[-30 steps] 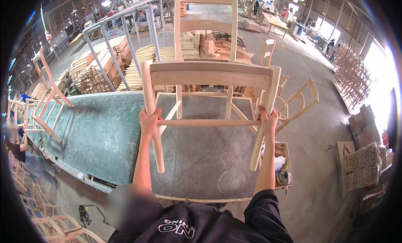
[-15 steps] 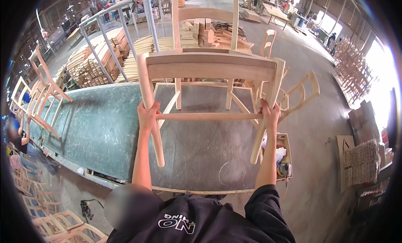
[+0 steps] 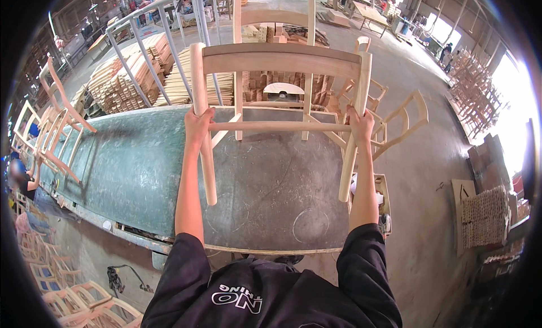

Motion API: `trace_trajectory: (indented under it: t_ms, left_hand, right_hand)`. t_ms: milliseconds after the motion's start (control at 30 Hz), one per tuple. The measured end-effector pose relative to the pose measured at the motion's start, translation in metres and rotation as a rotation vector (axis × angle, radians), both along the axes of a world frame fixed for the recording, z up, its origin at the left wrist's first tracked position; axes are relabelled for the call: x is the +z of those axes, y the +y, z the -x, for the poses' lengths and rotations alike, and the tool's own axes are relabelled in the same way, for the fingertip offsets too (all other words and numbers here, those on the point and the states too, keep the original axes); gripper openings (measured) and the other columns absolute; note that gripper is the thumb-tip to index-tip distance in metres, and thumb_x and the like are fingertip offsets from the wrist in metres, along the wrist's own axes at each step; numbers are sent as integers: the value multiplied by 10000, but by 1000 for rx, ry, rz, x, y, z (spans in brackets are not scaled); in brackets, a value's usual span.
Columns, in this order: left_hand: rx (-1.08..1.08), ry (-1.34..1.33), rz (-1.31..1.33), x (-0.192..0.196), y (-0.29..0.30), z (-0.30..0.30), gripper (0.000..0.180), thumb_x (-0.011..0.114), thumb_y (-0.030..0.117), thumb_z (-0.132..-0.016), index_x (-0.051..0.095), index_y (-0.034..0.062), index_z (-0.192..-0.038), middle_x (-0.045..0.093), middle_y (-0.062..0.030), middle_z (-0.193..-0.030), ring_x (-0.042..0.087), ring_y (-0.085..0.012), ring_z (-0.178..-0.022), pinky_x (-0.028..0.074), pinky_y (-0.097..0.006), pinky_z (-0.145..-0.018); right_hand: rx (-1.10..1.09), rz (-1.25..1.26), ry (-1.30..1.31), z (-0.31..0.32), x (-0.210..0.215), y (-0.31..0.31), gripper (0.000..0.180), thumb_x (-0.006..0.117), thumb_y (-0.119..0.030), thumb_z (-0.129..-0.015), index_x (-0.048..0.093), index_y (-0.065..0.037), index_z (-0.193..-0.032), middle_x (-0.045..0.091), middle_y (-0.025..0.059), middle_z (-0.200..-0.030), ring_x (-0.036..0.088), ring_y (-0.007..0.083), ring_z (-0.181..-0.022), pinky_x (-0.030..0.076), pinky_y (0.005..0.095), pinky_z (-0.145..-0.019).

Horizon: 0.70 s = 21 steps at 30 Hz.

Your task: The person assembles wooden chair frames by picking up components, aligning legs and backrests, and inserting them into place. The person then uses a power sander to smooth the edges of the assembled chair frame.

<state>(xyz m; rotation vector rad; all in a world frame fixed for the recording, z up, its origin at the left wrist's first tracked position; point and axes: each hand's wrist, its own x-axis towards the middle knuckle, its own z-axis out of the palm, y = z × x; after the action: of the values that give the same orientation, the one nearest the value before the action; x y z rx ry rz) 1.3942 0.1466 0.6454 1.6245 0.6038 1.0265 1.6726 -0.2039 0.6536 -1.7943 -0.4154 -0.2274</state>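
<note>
Chair frame [image 3: 280, 59], bare wood, unfinished: held up over the green workbench [image 3: 130, 170]. Left hand [image 3: 197, 124] wrapped tight round the leg at 10 o'clock; right hand [image 3: 361, 124] wrapped round the leg at 2 o'clock. Stacked timber [image 3: 130, 74] at 11 o'clock, beyond the bench.

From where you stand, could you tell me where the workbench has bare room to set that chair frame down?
The green workbench is bare under and left of the chair frame held by the left hand and right hand, up to the chalk circles by its near edge. Its far left end is crowded by another chair frame; lumber stacks border the far side.
</note>
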Motion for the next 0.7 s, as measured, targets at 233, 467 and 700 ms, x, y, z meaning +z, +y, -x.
trace_trajectory:
  t_ms: [233,467,700]
  left_hand:
    - [-29,68,107,-1,-16,6,357,717,307,-850,585,-9,-949,575,-50,-656,549,-121,-474,446,-256,-436]
    - [-4,119,36,-36,-9,15,487,689,483,-850,617,4,-904,607,-67,-677,590,-128,-563,482,-287,-532]
    - [151,278,-232,-48,-10,13,486,761,382,-788,633,-34,-1003,684,-167,-791,681,-256,-752,515,-358,-685]
  right_hand:
    - [-42,39,-39,-15,6,10,286,673,-294,-808,694,-12,-852,605,38,-606,591,110,-568,471,289,-564]
    - [-9,48,-21,-25,-1,7,295,665,-316,-833,658,-23,-799,623,38,-644,590,105,-576,473,288,-569]
    - [-8,169,-48,1,-53,-20,425,652,-405,-866,653,9,-964,653,93,-745,645,176,-730,494,330,-670]
